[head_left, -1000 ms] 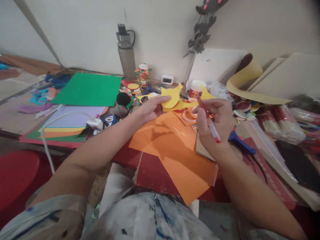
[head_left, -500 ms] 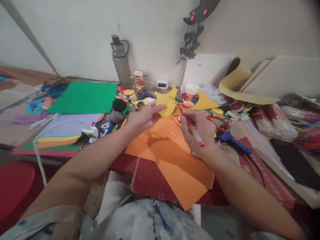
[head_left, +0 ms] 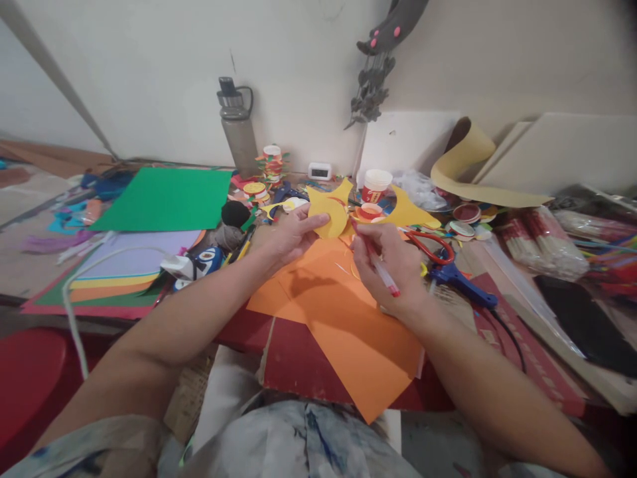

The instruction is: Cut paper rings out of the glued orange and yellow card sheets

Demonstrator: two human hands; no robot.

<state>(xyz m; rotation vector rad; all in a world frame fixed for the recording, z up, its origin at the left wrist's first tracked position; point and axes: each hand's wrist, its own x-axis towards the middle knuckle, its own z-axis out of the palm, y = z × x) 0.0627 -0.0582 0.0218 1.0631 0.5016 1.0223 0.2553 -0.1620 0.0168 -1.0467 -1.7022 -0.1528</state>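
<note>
My left hand (head_left: 288, 238) pinches a yellow paper cut-out (head_left: 329, 211) and holds it just above a large orange sheet (head_left: 343, 312) on the table. My right hand (head_left: 391, 262) is closed round a red and white pen (head_left: 381, 269), its tip up near the edge of the yellow piece. More yellow paper (head_left: 411, 212) spreads to the right behind the hand. Red-handled scissors (head_left: 432, 244) and a blue glue gun (head_left: 460, 282) lie just right of my right hand.
A grey water bottle (head_left: 237, 129) stands by the wall. Green card (head_left: 166, 199) and stacked coloured sheets (head_left: 129, 265) lie at the left. A small white cup (head_left: 374, 184), paper rings, a rolled tan sheet (head_left: 472, 169) and bundled sticks (head_left: 540, 242) crowd the right.
My right hand with the pen has moved left and closer to the yellow cut-out. The scissors and glue gun, hidden before, now show beside it. The view has tilted slightly.
</note>
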